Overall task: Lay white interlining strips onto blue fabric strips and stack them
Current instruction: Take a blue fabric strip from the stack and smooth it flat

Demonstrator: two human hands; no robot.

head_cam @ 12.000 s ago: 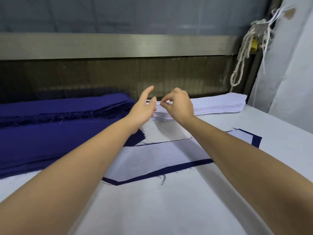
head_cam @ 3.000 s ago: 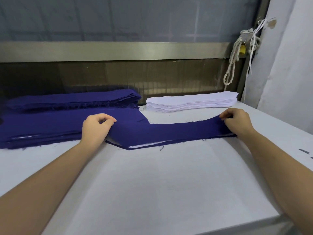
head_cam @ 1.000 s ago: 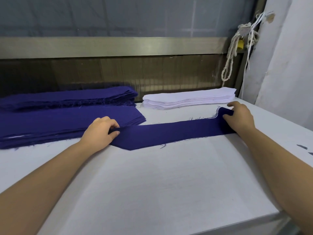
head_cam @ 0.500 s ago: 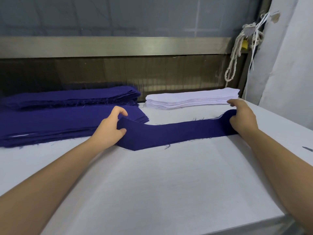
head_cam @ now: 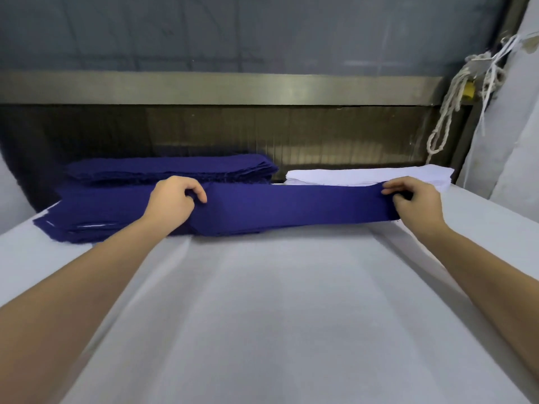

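Between the left hand (head_cam: 172, 204) and right hand (head_cam: 417, 204), each pinching one end, a blue strip (head_cam: 291, 209) hangs taut just above the worktop (head_cam: 262, 316), its left end over the near blue stack (head_cam: 96, 212). Behind lie a second blue pile (head_cam: 172, 170) and the white interlining pile (head_cam: 364, 176). Judged from these piles, many strips remain, and this one is not yet stacked.

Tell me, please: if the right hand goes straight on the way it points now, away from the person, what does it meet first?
Most likely the pile of white interlining strips, lying just beyond the right hand, which grips the end of the blue strip. Depth is unclear, so the gap between them is hard to judge.
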